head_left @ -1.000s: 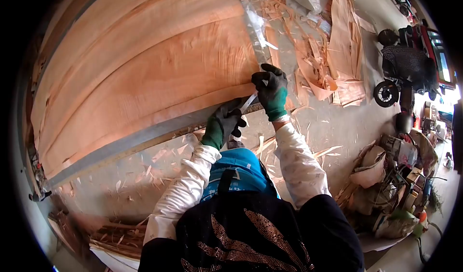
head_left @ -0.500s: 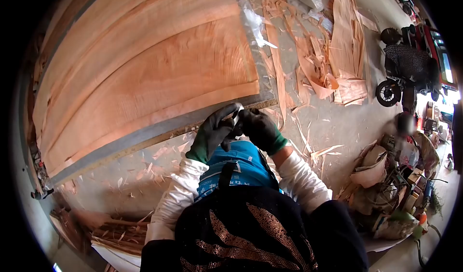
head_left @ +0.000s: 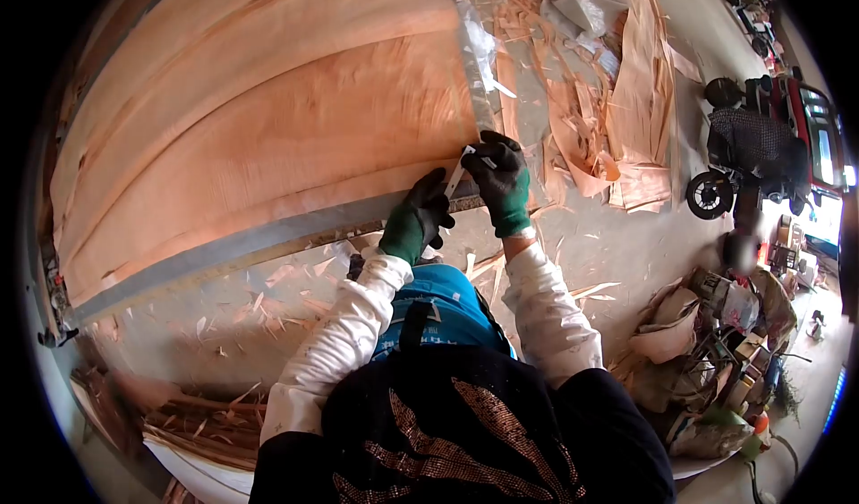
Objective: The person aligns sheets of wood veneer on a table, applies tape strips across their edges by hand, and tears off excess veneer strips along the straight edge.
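Note:
Both hands wear dark gloves with green cuffs. My right hand (head_left: 501,171) is closed on a narrow white strip (head_left: 458,171) near the front right corner of the wood veneer sheet (head_left: 358,110). The strip slants down toward my left hand; its exact kind is not clear. My left hand (head_left: 419,218) is at the front edge of the bench (head_left: 304,227), its fingers bent but apart, with nothing plainly held. Layered, wavy veneer covers most of the bench top.
Torn veneer strips (head_left: 640,119) and clear plastic (head_left: 483,43) lie on the floor beyond the bench's right end. A motorbike (head_left: 743,137) stands at the right. Sacks and clutter (head_left: 716,325) are piled below it. Veneer scraps (head_left: 215,428) sit at lower left.
My hands have moved apart from their close position in front of my body. The right went up and right over the bench corner with the white strip, while the left stays lower.

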A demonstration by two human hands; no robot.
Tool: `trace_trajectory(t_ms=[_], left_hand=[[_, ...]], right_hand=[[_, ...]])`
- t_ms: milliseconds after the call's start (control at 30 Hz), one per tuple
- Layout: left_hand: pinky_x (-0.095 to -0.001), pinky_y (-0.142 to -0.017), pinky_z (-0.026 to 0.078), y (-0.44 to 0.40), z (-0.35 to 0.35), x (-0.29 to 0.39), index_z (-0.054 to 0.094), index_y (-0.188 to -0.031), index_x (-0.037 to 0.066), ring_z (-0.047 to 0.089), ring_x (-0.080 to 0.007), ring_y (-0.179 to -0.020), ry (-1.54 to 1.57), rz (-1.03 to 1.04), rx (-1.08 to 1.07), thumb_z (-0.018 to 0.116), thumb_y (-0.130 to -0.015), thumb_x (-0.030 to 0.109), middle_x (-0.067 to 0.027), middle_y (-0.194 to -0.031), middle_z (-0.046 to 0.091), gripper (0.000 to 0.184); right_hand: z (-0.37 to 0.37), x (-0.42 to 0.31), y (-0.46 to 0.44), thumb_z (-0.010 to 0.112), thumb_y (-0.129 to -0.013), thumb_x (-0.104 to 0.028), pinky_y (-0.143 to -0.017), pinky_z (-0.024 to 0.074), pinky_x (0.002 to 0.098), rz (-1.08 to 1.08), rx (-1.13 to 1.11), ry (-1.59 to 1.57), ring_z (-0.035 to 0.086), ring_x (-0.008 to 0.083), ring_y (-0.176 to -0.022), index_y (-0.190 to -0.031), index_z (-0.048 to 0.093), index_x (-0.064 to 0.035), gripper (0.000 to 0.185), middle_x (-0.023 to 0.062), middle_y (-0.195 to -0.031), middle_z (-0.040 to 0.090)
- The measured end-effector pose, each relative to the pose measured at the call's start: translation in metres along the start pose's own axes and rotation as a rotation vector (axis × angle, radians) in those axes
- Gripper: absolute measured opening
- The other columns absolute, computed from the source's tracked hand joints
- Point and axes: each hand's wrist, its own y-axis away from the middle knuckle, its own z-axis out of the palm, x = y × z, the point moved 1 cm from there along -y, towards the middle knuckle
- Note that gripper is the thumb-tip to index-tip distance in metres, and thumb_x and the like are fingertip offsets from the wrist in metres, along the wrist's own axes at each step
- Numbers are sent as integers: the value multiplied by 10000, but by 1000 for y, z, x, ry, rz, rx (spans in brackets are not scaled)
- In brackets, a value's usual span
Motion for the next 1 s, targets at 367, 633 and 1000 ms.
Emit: trace_trajectory(t_ms=[367, 633, 1000], left_hand=[[-307, -416, 448, -9, 16, 1, 345, -1471, 160, 618, -185, -646, -543, 2, 210, 487, -953, 63, -144, -1093, 617, 545], [-330, -446, 500, -6, 22, 10, 309, -1474, 166, 648, -212, -644, -564, -28, 201, 460, -941, 45, -152, -1064, 636, 567], [-374, -469, 492, 6, -14, -6, 572, -1092, 83, 649, -218, -596, -1352, 447, 253, 569, -908, 171, -109, -742, 658, 204]], right_hand=[[9, 6, -24, 746, -660, -81, -864, 502, 406, -154, -60, 288, 624, 328, -1018, -911, 747, -138, 257, 150, -1089, 674], [-26, -31, -1, 584, -751, 0, -872, 508, 431, -515, -152, 607, 595, 346, -1083, -1128, 672, -89, 397, 138, -1178, 622], [-7, 24, 21, 575, -852, -167, -873, 483, 412, -820, -394, 1140, 493, 262, -1263, -1265, 587, -135, 414, 70, -1372, 540]])
